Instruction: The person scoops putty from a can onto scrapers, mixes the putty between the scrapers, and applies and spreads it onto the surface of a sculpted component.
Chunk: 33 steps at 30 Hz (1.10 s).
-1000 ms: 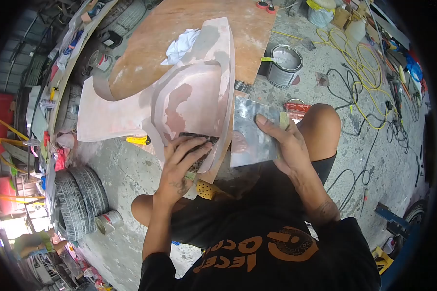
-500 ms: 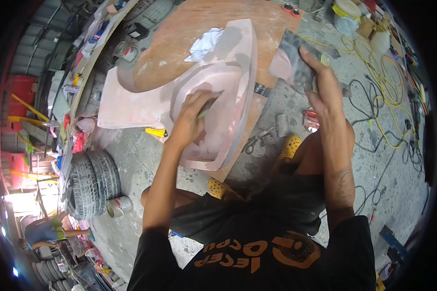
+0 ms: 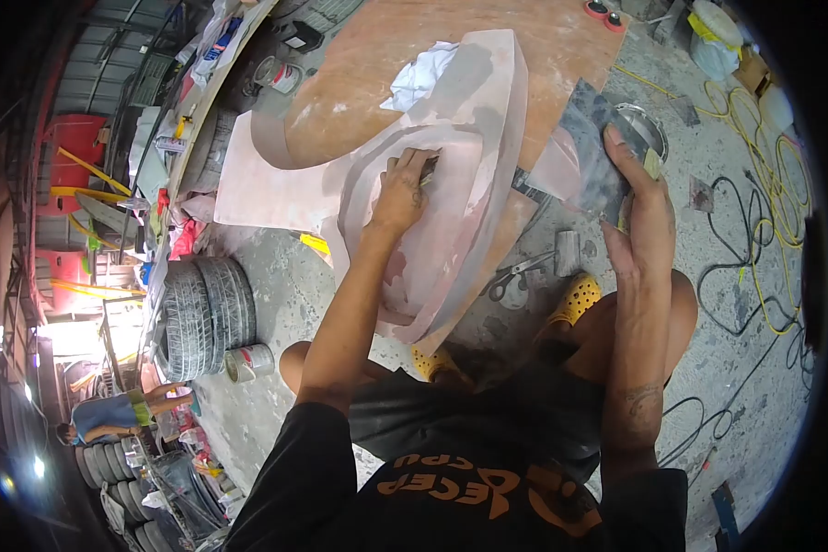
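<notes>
Black shirt (image 3: 483, 520): printed with orange-brown lettering (image 3: 432, 488), seen upside down; apparently legible as "CPU" and, on the neighbouring line, "ECEP"; possibly further characters, not certain.
Round emblem (image 3: 561, 503) on shirt: printed in same colour, beside lettering; too creased to read.
Can (image 3: 248, 362) beside tires (image 3: 228, 308): labelled; wording too small to read.
Red-and-white tin (image 3: 281, 76): labelled; likewise unreadable.

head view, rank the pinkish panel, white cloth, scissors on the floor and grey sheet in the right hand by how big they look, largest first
1. pinkish panel
2. grey sheet, perhaps helped by being raised nearer the camera
3. white cloth
4. scissors
</notes>
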Tool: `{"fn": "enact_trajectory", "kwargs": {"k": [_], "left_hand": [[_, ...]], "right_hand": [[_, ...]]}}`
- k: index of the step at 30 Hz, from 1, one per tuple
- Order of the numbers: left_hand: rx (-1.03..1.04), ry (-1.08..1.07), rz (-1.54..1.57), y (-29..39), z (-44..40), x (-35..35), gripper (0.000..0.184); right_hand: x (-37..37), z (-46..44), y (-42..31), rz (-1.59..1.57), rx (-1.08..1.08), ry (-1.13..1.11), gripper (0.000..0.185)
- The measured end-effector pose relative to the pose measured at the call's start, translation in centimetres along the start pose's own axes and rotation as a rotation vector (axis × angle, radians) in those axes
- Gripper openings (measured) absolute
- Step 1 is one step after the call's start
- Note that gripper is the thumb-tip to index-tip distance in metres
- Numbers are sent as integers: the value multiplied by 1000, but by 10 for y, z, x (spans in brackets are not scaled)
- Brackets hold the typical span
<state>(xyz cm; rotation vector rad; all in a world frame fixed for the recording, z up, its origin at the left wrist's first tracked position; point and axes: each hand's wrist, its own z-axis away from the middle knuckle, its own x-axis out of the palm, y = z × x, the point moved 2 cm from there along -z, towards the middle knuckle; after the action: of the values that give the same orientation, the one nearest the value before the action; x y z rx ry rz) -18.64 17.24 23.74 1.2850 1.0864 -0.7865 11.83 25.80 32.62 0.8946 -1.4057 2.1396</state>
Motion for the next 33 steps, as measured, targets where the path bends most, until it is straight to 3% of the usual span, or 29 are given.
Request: {"fn": "enact_trajectory", "kwargs": {"k": [13,22,28,33], "left_hand": [[45,-31,-148,10,-11,13,65],[54,-116,-68,10,-1,14,66],[229,-214,1,9,28,-2,63],[156,-126,74,4,20,-20,65]], "right_hand": [[-6,3,-3,24,-23,-23,35],[-7,2,-4,58,-23,-21,36],[-6,2,-3,65,-19,-6,38],[-10,4,-3,48,-24,4,40]]}}
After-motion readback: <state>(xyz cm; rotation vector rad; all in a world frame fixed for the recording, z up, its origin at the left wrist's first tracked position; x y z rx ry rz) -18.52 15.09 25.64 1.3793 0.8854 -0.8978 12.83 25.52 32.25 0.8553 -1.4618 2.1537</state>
